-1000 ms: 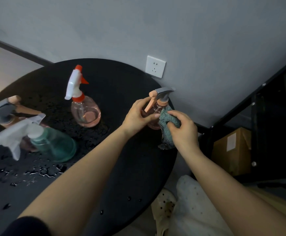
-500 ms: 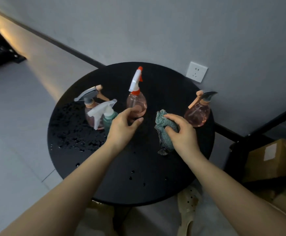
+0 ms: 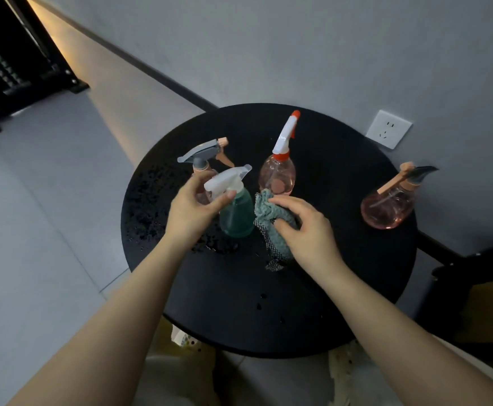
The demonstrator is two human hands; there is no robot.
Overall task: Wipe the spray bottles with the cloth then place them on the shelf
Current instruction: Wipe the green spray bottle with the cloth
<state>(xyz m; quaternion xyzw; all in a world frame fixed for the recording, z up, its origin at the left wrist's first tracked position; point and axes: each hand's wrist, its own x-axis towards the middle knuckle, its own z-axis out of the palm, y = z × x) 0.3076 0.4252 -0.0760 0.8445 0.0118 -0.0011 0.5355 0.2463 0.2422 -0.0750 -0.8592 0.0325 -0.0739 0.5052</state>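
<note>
Left hand grip: the left hand curls thumb and fingers round the white trigger head of the green spray bottle.
Right hand grip: the right hand clutches the teal cloth, bunched, its mesh end hanging to the table.
Cloth to bottle: the cloth lies at the green bottle's 3 o'clock side, touching or just beside it; I cannot tell which.
Green bottle: upright near the middle of the round black table.
Grey-headed pink bottle: at 10 o'clock of the green one, partly hidden behind the left hand.
Orange-tipped pink bottle: at 1 o'clock, just beside the cloth.
Far pink bottle: at the table's 3 o'clock edge, well apart.
Water drops: scattered at the table's 9 o'clock side.
Wall socket: on the wall, at 2 o'clock of the table.
</note>
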